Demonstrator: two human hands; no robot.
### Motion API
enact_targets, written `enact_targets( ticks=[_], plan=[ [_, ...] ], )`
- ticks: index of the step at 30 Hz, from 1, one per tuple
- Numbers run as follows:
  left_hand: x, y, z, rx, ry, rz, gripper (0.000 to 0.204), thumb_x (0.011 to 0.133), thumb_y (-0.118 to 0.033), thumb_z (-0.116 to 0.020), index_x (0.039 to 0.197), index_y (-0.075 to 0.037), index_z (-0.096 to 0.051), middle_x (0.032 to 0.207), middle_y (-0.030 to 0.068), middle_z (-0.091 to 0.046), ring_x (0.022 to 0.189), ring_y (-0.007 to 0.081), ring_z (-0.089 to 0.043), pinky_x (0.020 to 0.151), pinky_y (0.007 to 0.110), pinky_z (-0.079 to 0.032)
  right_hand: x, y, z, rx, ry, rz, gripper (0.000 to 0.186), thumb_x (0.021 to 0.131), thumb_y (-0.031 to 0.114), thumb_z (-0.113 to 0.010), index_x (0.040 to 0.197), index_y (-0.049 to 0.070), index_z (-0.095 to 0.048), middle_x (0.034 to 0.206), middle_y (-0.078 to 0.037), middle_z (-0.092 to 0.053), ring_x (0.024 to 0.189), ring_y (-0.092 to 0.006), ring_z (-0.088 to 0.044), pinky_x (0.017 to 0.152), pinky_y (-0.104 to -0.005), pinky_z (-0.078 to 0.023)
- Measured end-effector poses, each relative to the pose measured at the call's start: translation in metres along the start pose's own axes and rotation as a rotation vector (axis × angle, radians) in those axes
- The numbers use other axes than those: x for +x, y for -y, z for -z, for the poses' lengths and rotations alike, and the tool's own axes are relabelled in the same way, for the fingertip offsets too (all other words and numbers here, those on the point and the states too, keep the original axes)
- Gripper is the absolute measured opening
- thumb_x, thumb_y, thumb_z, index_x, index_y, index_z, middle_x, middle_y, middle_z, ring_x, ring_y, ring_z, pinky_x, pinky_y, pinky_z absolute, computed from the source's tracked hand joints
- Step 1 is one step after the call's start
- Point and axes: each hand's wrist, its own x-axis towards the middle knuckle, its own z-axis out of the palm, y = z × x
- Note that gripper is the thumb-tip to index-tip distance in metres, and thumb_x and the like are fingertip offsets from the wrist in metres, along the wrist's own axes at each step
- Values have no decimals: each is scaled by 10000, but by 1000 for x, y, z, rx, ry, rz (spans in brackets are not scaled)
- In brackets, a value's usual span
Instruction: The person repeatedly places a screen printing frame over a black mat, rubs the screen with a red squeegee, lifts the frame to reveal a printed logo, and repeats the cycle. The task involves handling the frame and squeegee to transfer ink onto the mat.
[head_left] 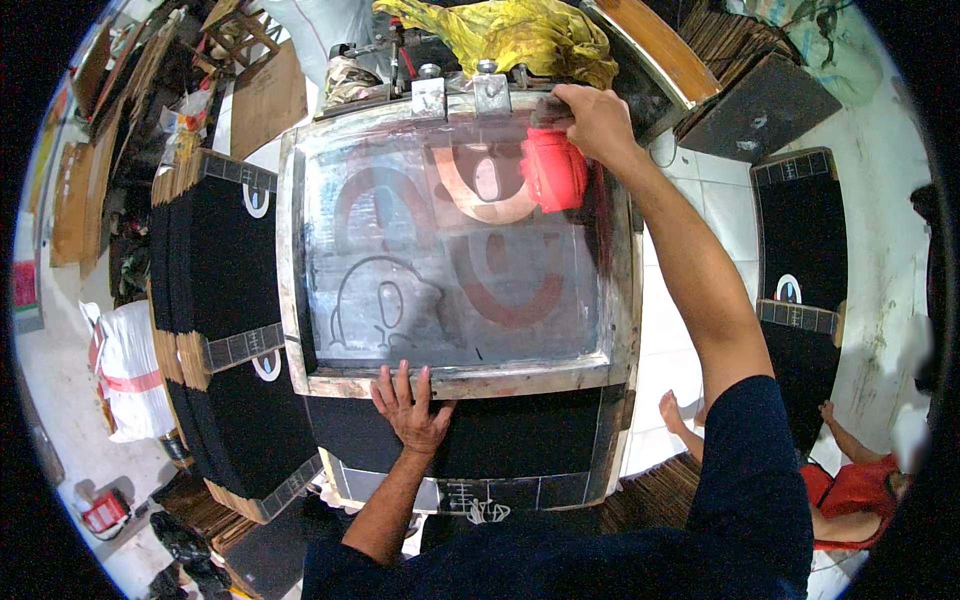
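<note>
A screen printing frame [455,383] lies over a black panel [460,430], and its mesh carries arch shapes and an outlined figure. My left hand [410,415] rests on the frame's near rail, open, with fingers spread. At the far right corner, my right hand [595,120] is closed around a dark-handled tool [548,108], mostly hidden by the fingers. Just below that hand, a bright red, wet-looking mass [555,172] sits on the mesh. Whether it is loose ink or the tool's coated end, I cannot tell.
Metal clamps [490,92] hold the frame's far rail, with a yellow plastic bag [530,40] behind. Stacked black panels [235,250] stand on the left, more black panels [800,225] on the right. Another person in red [850,495] is at the lower right.
</note>
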Motion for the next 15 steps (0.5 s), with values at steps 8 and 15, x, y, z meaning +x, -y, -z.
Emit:
enact_targets(
  ticks=[8, 15],
  plan=[
    [1, 0, 0, -19, 7, 17, 725, 807, -511, -792, 1418, -173, -599, 1568, 130, -456, 1506, 423, -306, 1218, 658, -133, -1, -6, -11, 124, 139, 354, 311, 729, 35, -715, 1035, 86, -691, 1039, -98, -721, 1021, -359, -669, 870, -480, -519],
    [0, 0, 1, -54, 5, 24, 743, 784, -480, -813, 1425, -173, -596, 1577, 128, -447, 1505, 429, -305, 1214, 657, -137, -76, 4, 23, 28, 228, 367, 326, 723, 5, -710, 1007, 152, -649, 995, -6, -675, 1033, -255, -627, 869, -410, -455]
  ],
)
